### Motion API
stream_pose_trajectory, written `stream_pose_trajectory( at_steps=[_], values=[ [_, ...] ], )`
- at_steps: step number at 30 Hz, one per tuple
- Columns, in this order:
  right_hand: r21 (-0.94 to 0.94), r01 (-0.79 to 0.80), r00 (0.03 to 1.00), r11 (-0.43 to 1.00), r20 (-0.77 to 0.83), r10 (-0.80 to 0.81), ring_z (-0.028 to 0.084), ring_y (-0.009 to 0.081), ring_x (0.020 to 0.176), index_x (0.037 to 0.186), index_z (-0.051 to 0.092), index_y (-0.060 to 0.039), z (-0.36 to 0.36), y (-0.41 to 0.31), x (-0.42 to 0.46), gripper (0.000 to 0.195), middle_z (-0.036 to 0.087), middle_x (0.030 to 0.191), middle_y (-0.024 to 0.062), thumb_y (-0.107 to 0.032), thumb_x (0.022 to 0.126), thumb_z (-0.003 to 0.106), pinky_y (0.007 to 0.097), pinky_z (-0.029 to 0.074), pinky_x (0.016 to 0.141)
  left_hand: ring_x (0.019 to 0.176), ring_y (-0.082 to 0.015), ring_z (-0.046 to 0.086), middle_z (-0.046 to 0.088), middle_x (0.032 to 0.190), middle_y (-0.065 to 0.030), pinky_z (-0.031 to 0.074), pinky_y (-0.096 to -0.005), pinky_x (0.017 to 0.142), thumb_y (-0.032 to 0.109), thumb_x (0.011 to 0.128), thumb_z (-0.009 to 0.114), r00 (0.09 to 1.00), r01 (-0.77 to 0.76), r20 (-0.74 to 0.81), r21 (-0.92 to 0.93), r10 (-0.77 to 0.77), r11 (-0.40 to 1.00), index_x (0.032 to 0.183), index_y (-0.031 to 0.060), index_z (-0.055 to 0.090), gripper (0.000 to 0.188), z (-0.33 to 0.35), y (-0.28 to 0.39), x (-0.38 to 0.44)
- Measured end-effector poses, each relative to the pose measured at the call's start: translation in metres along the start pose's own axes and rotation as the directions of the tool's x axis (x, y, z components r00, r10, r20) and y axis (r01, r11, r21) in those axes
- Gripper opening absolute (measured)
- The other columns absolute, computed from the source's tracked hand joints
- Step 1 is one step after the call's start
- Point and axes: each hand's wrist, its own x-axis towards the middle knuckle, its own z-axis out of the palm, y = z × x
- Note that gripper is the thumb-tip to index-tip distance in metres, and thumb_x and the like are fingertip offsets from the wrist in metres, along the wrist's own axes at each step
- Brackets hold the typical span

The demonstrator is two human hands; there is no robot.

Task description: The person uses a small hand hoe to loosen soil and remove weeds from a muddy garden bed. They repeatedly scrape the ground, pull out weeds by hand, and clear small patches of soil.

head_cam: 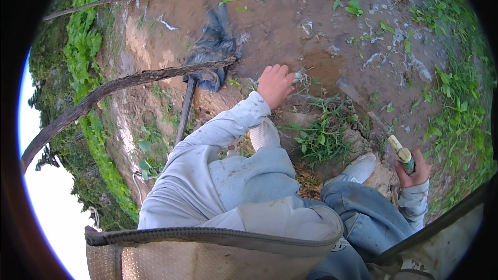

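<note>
My left hand (275, 85) reaches over the muddy ground at the centre, its fingers curled beside a small whitish tuft of roots (302, 77). Whether it grips the tuft is hidden. At the right, my right hand (415, 171) is closed around the pale and green handle (400, 151) of a long-bladed tool like a machete. Its muddy blade (358, 97) points up and left over the wet soil. A clump of green weeds (325, 140) grows between my two shoes, below the blade.
A crooked wooden branch (116, 87) slants in from the left, across a wet dark blue cloth (212, 50). A straight bar (186, 109) stands below the cloth. Another thin stick (89, 7) is at upper left. Leafy plants (463, 101) cover the right side. My white shoe (360, 168) rests on the bank.
</note>
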Motion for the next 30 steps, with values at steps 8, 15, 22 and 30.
stream_pose_trajectory(
  at_steps=[8, 15, 22, 30],
  values=[
    [-0.009, -0.004, 1.000, 1.000, -0.017, 0.004, 0.063, 0.0254, 0.058, 0.083, 0.055, -0.0040, 0.002, -0.005, -0.001, 0.024, 0.059, 0.063, 0.0122, -0.012, 0.068, 0.072, 0.0301, 0.047, 0.054, 0.081, -0.0179, 0.048, 0.048, 0.079, -0.0031, 0.037, -0.0305, 0.070, 0.017, 0.065, 0.061, 0.946, -0.315, -0.032, 0.161, 0.324, 0.936, 0.073, 0.0126, 0.058, 0.010, 0.034, 0.025, 0.049],
    [-0.046, -0.049, 0.997, 0.998, -0.054, 0.047, 0.062, 0.0265, 0.057, 0.083, 0.055, -0.0042, -0.002, 0.000, -0.003, 0.026, 0.058, 0.062, 0.0128, -0.013, 0.067, 0.072, 0.0307, 0.046, 0.053, 0.080, -0.0181, 0.047, 0.048, 0.077, -0.0031, 0.036, -0.0304, 0.071, 0.015, 0.065, 0.057, 0.917, -0.399, 0.040, 0.165, 0.398, 0.902, 0.065, 0.0117, 0.057, 0.003, 0.040, 0.025, 0.050],
    [-0.059, -0.043, 0.996, 0.997, -0.082, 0.038, 0.060, 0.0250, 0.055, 0.084, 0.055, -0.0039, -0.009, 0.006, -0.005, 0.027, 0.057, 0.062, 0.0118, -0.015, 0.067, 0.072, 0.0301, 0.045, 0.052, 0.080, -0.0189, 0.048, 0.048, 0.075, -0.0042, 0.036, -0.0314, 0.071, 0.013, 0.065, 0.057, 0.919, -0.393, 0.044, 0.163, 0.392, 0.905, 0.068, 0.0107, 0.057, 0.004, 0.035, 0.032, 0.059],
    [0.000, -0.093, 0.974, 0.996, -0.206, 0.091, 0.056, 0.0216, 0.053, 0.083, 0.053, -0.0037, -0.017, 0.019, -0.007, 0.025, 0.055, 0.061, 0.0109, -0.015, 0.069, 0.071, 0.0287, 0.044, 0.053, 0.071, -0.0226, 0.053, 0.054, 0.069, -0.0024, 0.039, -0.0352, 0.061, 0.012, 0.063, 0.061, 0.848, -0.491, -0.005, -0.384, 0.530, 0.782, 0.072, 0.0127, 0.061, 0.009, 0.008, 0.085, 0.024]
  ],
)
